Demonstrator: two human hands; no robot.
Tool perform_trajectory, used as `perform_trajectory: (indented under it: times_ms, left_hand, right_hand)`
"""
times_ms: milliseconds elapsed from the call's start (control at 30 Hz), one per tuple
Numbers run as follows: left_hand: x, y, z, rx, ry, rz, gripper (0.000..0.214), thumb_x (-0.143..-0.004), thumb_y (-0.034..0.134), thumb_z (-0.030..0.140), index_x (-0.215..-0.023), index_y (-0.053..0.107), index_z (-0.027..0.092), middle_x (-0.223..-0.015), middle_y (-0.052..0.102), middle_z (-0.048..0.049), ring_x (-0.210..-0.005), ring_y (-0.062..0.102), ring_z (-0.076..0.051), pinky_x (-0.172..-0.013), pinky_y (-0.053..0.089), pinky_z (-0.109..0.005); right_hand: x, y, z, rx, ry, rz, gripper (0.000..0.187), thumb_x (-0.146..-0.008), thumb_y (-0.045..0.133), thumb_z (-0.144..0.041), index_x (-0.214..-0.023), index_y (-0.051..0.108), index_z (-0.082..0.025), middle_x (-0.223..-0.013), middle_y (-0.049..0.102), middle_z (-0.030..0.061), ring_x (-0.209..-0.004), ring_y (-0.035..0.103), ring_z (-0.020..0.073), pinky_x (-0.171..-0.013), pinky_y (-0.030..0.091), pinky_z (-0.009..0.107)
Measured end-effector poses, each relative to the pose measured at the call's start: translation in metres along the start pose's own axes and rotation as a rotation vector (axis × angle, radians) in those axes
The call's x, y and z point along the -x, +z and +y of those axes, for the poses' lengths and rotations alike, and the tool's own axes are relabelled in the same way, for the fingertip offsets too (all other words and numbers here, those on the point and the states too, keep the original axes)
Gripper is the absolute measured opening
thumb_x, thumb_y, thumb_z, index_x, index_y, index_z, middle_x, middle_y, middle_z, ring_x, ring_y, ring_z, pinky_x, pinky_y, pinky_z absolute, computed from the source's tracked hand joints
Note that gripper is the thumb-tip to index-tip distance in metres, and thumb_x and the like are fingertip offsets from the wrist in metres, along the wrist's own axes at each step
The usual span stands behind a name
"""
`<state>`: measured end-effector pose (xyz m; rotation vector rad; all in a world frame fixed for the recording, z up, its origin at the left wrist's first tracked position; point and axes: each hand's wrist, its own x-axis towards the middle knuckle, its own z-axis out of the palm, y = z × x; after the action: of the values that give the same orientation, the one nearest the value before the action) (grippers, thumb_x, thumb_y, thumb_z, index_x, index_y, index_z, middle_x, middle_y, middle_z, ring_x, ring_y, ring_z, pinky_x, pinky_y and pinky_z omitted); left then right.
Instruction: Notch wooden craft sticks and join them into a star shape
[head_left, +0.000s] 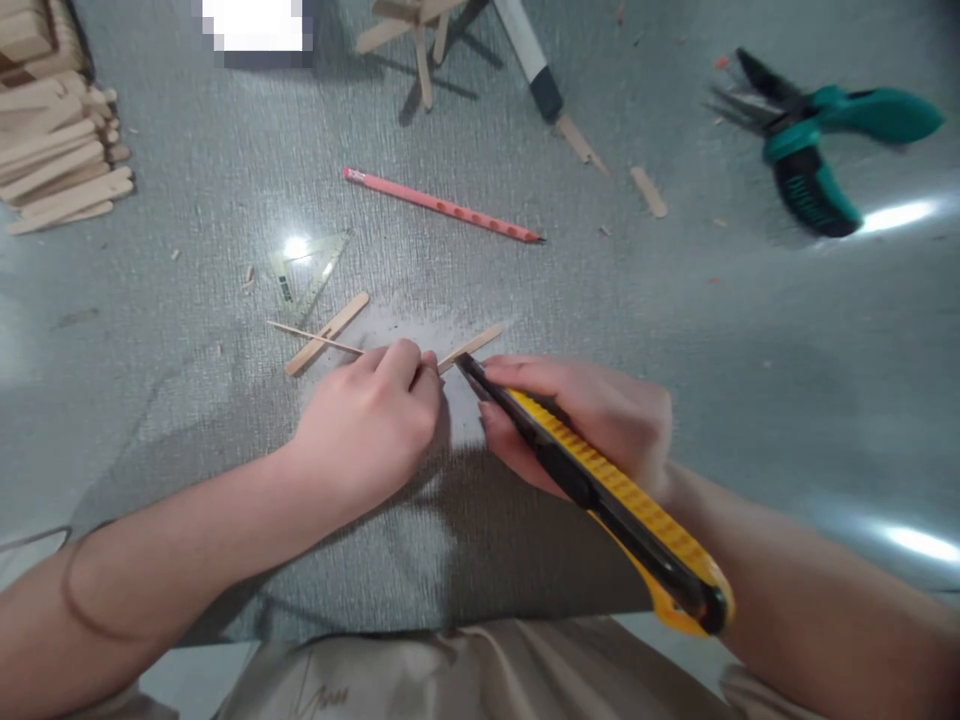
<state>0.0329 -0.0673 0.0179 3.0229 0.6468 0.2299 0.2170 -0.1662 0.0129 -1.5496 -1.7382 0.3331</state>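
My right hand point(577, 410) is closed around a yellow and black utility knife point(615, 490), its front end at a wooden craft stick point(480, 342). That stick comes out from under the closed fingers of my left hand point(375, 410), which grip it against the table. A thin wooden sliver point(311, 335) sticks out on the left side of my left hand; whether it is part of the same stick is hidden. Beneath the sliver lies another craft stick point(300, 357) with a notch near its middle. The knife's blade tip is too small to make out.
A clear set square point(330, 265) and a pink pencil point(450, 208) lie beyond my hands. Green-handled pliers point(814, 150) rest at the right. Piled craft sticks point(60, 160) fill the far left. A stick structure point(420, 50) and a grey-white tool point(529, 50) are at the back, with wood scraps point(649, 190) nearby.
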Motion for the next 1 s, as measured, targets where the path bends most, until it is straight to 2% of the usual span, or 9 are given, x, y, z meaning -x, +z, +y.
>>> perform_trajectory:
  times_ms: [200, 467, 733, 800, 933, 1000]
  left_hand:
    - [0.0, 0.0, -0.001, 0.02, -0.006, -0.016, 0.026, -0.101, 0.046, 0.017, -0.095, 0.07, 0.01, -0.077, 0.066, -0.0073, -0.06, 0.057, -0.014, -0.05, 0.041, -0.027]
    - [0.0, -0.002, -0.002, -0.011, 0.021, -0.024, 0.025, -0.1, 0.045, 0.017, -0.1, 0.069, 0.009, -0.078, 0.068, -0.0072, -0.06, 0.06, -0.016, -0.051, 0.045, -0.028]
    - [-0.004, -0.003, 0.0, 0.098, -0.059, -0.045, 0.016, -0.088, 0.046, 0.014, -0.078, 0.059, 0.016, -0.07, 0.061, -0.0042, -0.055, 0.056, -0.018, -0.048, 0.032, -0.03]
    - [-0.006, -0.004, 0.001, 0.119, -0.111, -0.077, 0.015, -0.086, 0.046, 0.014, -0.081, 0.059, 0.016, -0.069, 0.061, -0.004, -0.052, 0.055, -0.018, -0.047, 0.029, -0.031]
    - [-0.011, -0.012, 0.004, 0.127, -0.195, -0.241, 0.012, -0.081, 0.048, 0.012, -0.086, 0.058, 0.015, -0.076, 0.064, -0.0056, -0.05, 0.056, -0.018, -0.046, 0.025, -0.03]
    - [-0.013, -0.015, 0.004, 0.129, -0.222, -0.284, 0.012, -0.081, 0.049, 0.012, -0.088, 0.058, 0.015, -0.077, 0.066, -0.0055, -0.051, 0.058, -0.019, -0.046, 0.024, -0.03]
  right_hand:
    - [0.001, 0.001, -0.001, 0.022, -0.005, 0.006, 0.033, -0.085, 0.069, -0.017, -0.113, 0.062, -0.032, -0.096, 0.08, 0.0035, -0.082, 0.079, 0.0261, -0.074, 0.068, 0.039]
    - [0.007, 0.003, 0.002, 0.036, -0.053, 0.014, 0.04, -0.085, 0.07, -0.018, -0.121, 0.06, -0.035, -0.102, 0.08, 0.0039, -0.089, 0.079, 0.0271, -0.078, 0.069, 0.042]
    - [0.009, 0.004, 0.003, 0.017, -0.07, 0.013, 0.044, -0.084, 0.07, -0.015, -0.123, 0.06, -0.033, -0.102, 0.08, 0.0051, -0.09, 0.079, 0.0267, -0.078, 0.069, 0.042]
    - [0.009, 0.005, 0.004, 0.004, -0.098, 0.019, 0.047, -0.083, 0.07, -0.013, -0.125, 0.06, -0.031, -0.099, 0.08, 0.0062, -0.087, 0.079, 0.0264, -0.076, 0.069, 0.041]
    - [0.007, 0.006, 0.005, -0.026, -0.141, 0.013, 0.05, -0.082, 0.07, -0.008, -0.127, 0.059, -0.027, -0.097, 0.08, 0.0076, -0.085, 0.078, 0.0267, -0.074, 0.069, 0.041]
    - [0.007, 0.006, 0.004, -0.019, -0.151, 0.041, 0.051, -0.082, 0.07, -0.008, -0.128, 0.059, -0.026, -0.096, 0.079, 0.0082, -0.085, 0.078, 0.0265, -0.074, 0.069, 0.04]
